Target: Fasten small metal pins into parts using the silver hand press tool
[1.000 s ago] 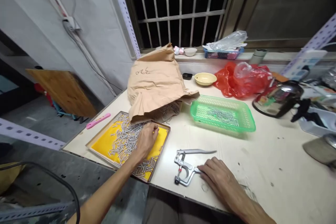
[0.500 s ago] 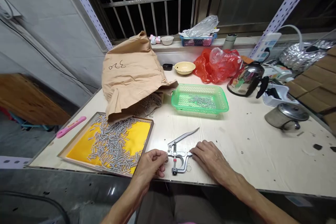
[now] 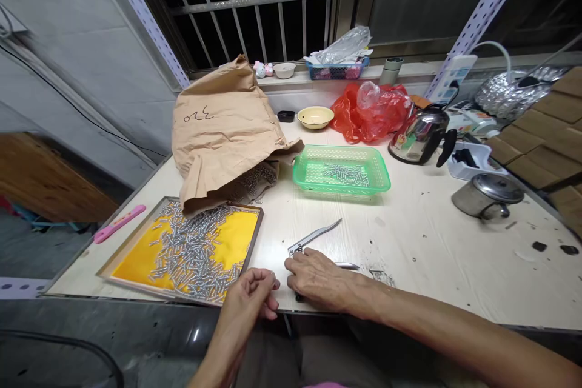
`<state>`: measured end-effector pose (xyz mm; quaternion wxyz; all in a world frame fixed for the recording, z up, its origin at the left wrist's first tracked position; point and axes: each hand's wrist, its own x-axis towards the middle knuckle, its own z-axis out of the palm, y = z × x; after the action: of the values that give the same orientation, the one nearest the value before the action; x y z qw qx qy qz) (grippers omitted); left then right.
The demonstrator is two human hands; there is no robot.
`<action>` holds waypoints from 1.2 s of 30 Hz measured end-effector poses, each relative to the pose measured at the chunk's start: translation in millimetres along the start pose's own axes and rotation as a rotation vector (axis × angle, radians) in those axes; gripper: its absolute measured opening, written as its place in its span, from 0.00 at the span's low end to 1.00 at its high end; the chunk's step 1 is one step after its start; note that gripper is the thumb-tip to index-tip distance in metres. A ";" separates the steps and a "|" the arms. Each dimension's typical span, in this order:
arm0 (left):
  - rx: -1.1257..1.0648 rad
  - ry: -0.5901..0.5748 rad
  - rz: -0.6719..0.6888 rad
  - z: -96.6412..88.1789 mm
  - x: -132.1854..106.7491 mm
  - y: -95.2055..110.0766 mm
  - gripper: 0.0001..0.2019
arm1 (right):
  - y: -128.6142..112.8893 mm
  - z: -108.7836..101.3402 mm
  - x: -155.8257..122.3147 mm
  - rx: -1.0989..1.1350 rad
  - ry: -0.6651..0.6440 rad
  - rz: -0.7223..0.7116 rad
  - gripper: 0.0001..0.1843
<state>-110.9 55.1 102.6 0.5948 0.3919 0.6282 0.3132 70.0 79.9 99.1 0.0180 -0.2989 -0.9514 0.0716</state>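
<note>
My right hand (image 3: 318, 280) lies over the body of the metal hand press pliers (image 3: 313, 235) at the table's front edge; only the upper handle and a bit of the lower one stick out. My left hand (image 3: 252, 296) is just left of it, fingers pinched together on a small metal piece I can barely see. The yellow tray (image 3: 234, 231) covered with several small metal pins lies left of both hands.
A brown paper bag (image 3: 222, 127) spills pins onto the tray. Behind stand a green basket (image 3: 341, 173) with pins, a yellow bowl (image 3: 315, 117), a red plastic bag (image 3: 370, 114), a kettle (image 3: 421, 133) and a steel pot (image 3: 486, 195). A pink cutter (image 3: 119, 223) lies far left.
My left hand left the tray and came to the front edge beside the pliers, pinched shut. My right hand slid left over the pliers' body. The view swung right.
</note>
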 end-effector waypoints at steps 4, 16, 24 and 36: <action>-0.026 -0.023 0.017 -2.3 -2.5 -18.9 0.23 | 2.8 3.9 1.4 0.043 0.050 -0.012 0.06; 0.225 -0.010 0.239 14.8 -10.4 -52.5 0.21 | 4.4 18.6 11.1 0.090 0.027 0.079 0.08; 0.369 0.017 0.361 17.6 -20.9 -54.3 0.13 | -11.8 18.4 -4.8 0.242 0.096 0.180 0.06; 0.754 0.049 0.940 23.1 -29.8 -59.8 0.10 | 30.9 15.7 -46.4 0.134 0.293 0.544 0.13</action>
<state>-95.6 -2.1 63.9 0.1981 0.8039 0.4691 0.3074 124.3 76.5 79.5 0.1545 -0.5477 -0.8170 0.0926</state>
